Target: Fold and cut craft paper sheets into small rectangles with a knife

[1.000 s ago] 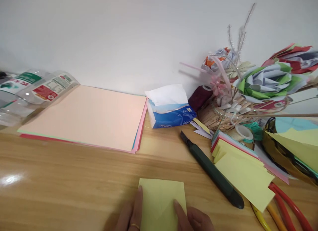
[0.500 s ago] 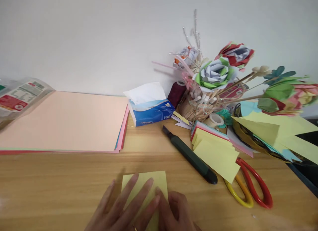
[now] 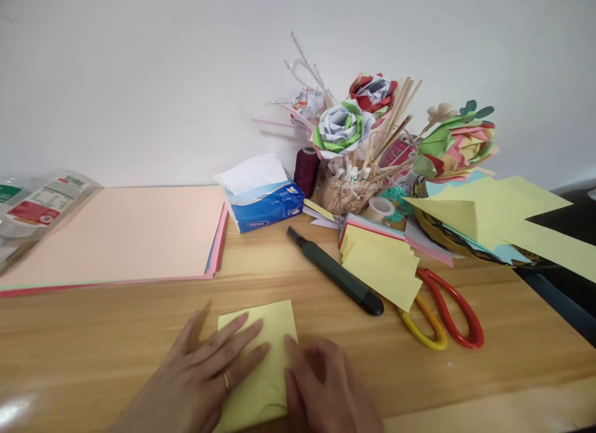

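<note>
A sheet of yellow paper [image 3: 274, 372] lies on the wooden table at the front centre. Flat across its left part rests my left hand [image 3: 198, 374], fingers spread, with a ring on one finger. At the paper's right edge is my right hand [image 3: 328, 383], its fingers curled and thumb and index finger closed on that edge. A short dark curved line shows near the paper's lower edge. Right of the hands lie a dark green craft knife [image 3: 342, 274], a stack of small yellow paper pieces [image 3: 384, 268] and red-and-yellow-handled scissors [image 3: 465, 318], whose blades are hidden beneath the stack.
Large coloured sheets [image 3: 121, 234] lie at the left beside a clear plastic package [image 3: 44, 209]. A blue tissue pack [image 3: 265, 203], a maroon thread spool [image 3: 306, 172], a basket of paper flowers [image 3: 347, 194] and a tray with yellow cut paper [image 3: 433, 243] stand along the back.
The view has shifted, so the background things sit further left. My left hand has slid down and left on the paper, uncovering more of it. My right hand stays at the right edge.
</note>
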### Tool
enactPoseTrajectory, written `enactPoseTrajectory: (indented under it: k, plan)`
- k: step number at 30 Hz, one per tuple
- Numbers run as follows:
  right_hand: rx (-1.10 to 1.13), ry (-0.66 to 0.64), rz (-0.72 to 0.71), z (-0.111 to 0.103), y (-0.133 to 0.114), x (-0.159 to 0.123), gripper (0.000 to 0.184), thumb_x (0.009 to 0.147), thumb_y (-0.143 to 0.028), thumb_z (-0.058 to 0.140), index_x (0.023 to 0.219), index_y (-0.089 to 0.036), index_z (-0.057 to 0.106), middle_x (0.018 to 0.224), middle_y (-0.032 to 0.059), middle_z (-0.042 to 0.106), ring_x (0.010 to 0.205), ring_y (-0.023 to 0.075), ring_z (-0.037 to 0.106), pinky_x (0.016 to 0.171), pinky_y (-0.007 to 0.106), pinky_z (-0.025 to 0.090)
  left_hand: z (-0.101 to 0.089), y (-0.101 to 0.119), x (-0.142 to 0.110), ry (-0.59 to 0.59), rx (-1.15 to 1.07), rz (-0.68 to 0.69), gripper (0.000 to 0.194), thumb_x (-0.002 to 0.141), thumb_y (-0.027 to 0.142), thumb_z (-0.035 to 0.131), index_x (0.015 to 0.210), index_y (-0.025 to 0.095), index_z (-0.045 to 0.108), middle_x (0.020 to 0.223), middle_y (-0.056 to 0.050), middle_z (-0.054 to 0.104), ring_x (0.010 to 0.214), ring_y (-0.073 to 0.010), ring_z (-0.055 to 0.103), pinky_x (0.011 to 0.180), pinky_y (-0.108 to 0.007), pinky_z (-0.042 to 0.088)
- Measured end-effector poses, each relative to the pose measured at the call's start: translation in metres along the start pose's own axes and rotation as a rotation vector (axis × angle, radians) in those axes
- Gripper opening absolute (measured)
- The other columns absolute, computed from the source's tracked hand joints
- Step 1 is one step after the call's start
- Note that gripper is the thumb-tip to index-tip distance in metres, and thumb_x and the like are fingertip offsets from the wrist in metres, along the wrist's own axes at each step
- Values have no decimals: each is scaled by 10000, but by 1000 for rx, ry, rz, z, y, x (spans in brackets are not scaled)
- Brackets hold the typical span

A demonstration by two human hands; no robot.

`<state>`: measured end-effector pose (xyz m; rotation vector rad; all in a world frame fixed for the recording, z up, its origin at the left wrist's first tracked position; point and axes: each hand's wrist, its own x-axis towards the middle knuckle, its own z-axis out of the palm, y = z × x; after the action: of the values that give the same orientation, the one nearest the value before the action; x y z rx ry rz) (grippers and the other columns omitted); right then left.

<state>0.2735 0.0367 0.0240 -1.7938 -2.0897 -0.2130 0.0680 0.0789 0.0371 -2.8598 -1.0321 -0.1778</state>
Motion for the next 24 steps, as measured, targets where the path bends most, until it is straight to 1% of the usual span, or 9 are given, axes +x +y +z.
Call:
enactPoseTrajectory:
  k: [2,4,7,9,12,15,18,21,24]
  plan:
    - [21,51,-61,0,10,1,324,808,-231,483,1071,-321,648,806,20,654,645,149,638,516,220,499,-5,-7,0,-42,-26,55,620,858,108,390,1420,328,250,1421,70,384,1340,-130,318,1087,-396,-183]
    - [24,93,-111,0,18,1,298,840,-252,470,1073,-305,648,836,30,665,667,162,635,561,248,507,-13,-12,1,-126,-80,78,600,899,119,371,1435,325,194,1453,78,324,1374,-124,228,1079,-385,-194]
    - [46,187,-165,-1,19,0,295,893,-300,436,1099,-244,639,987,64,683,852,188,650,710,285,513,-28,-15,4,-302,-225,55,551,964,207,329,1447,336,98,1497,60,226,1396,-136,129,1102,-435,-109]
    - [95,252,-231,0,14,-5,334,926,-317,386,1132,-198,619,1085,74,671,1002,181,621,860,294,469,-38,-15,7,-390,-331,19,563,976,234,312,1449,336,24,1512,33,190,1400,-150,103,1106,-491,-28]
    - [133,292,-382,6,1,-16,434,956,-368,279,1173,-153,588,1194,71,630,1170,173,528,996,305,376,-44,-17,9,-436,-437,-21,588,975,257,325,1449,331,-15,1522,-3,159,1405,-178,80,1090,-553,7]
    - [50,268,-479,13,-7,-28,397,933,-329,338,1193,-134,566,1269,69,582,1232,183,471,993,288,385,-41,-20,9,-447,-502,-34,655,953,347,405,1450,344,-22,1529,-12,127,1409,-215,59,1082,-575,-44]
    - [-69,227,-563,10,-6,-32,402,875,-305,450,1219,-120,543,1286,93,564,1195,199,510,930,260,444,-36,-23,7,-424,-544,-47,750,925,386,463,1447,343,-72,1530,-28,128,1409,-231,84,1086,-557,-99]
    - [-118,164,-614,0,-2,-30,473,842,-371,509,1241,-118,527,1272,124,566,1149,225,551,863,269,496,-37,-23,6,-409,-558,-52,757,914,396,477,1450,350,-55,1533,-28,126,1408,-236,107,1085,-544,-130]
    - [-53,67,-594,-7,-1,-28,634,789,-533,558,1286,-145,491,1306,163,526,1188,268,512,881,316,497,-41,-22,7,-419,-561,-68,793,883,422,518,1454,348,-27,1540,-25,95,1409,-244,106,1078,-546,-150]
